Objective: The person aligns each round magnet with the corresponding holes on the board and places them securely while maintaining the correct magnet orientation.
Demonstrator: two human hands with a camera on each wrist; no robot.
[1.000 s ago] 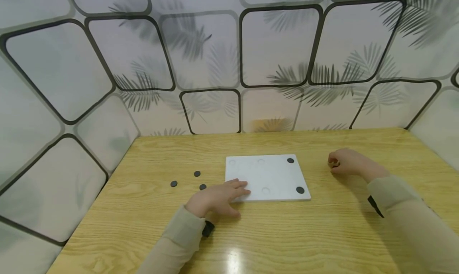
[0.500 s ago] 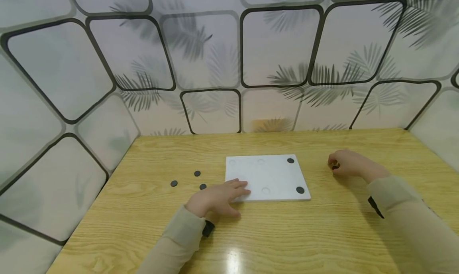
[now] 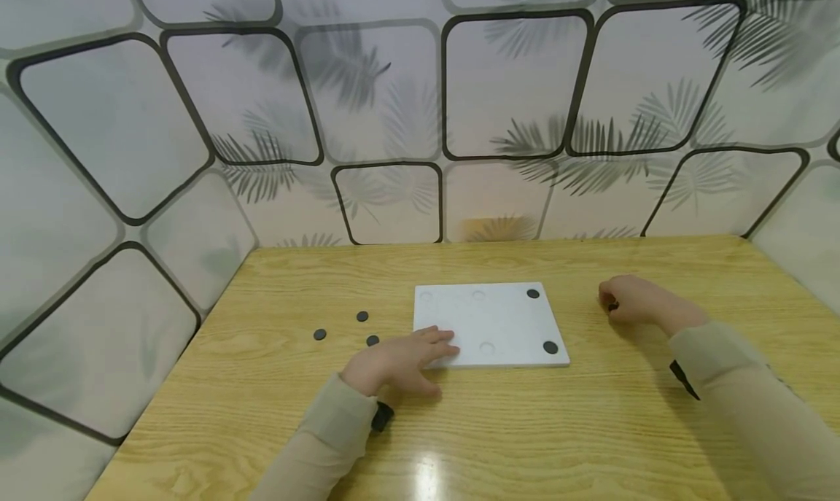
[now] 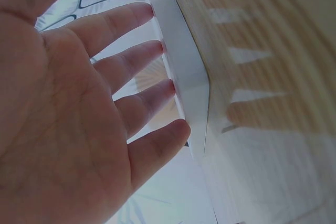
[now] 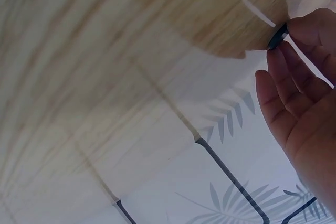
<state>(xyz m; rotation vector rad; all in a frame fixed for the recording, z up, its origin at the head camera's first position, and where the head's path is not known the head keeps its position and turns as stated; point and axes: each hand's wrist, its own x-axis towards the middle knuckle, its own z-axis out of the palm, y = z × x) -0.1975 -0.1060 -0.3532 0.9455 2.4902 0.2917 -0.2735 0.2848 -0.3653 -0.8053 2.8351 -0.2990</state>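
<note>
White in the head view, the board (image 3: 505, 322) lies flat on the tabletop (image 3: 512, 435); the left hand (image 3: 400, 361) rests over its near left part, fingers extended and gripping nothing, probably to stop it sliding. Two dark discs (image 3: 550, 347) sit at the board's right corners, apparently in recesses like the vacant ones (image 3: 478, 294); three loose discs (image 3: 362, 316) lie left of it. The left wrist view shows fingertips (image 4: 178, 131) touching the board near its edge. In the right wrist view, right of the board, the right hand (image 5: 310, 103) pinches another disc (image 5: 276, 37) seemingly by its rim, perhaps keeping its faces free
</note>
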